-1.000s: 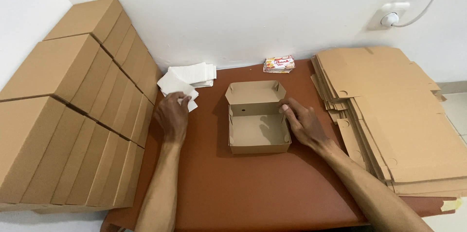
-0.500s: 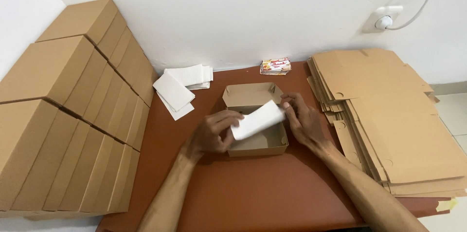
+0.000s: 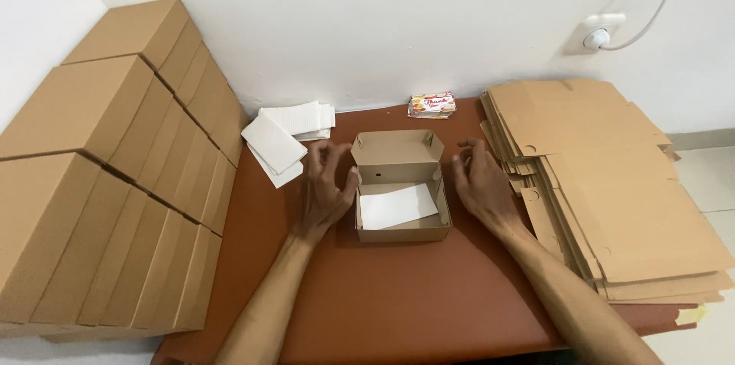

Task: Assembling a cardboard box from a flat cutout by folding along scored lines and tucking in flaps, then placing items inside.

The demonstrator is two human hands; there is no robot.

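Both hands, left hand [image 3: 325, 185] and right hand [image 3: 478, 185], hover empty with fingers spread beside the open cardboard box [image 3: 401, 185]; a careless nudge could shift its white paper liner [image 3: 396, 206].

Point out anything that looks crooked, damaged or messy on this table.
Only small things stand out. The white sheet in the open box lies slightly askew to its walls. The white sheets near the wall are fanned out loosely, and the flat cardboard stack is uneven, with edges jutting out. Nothing looks spilled or torn.

Flat cardboard stack [image 3: 612, 181] right, closed boxes [image 3: 99, 173] left, wall socket [image 3: 596, 34].
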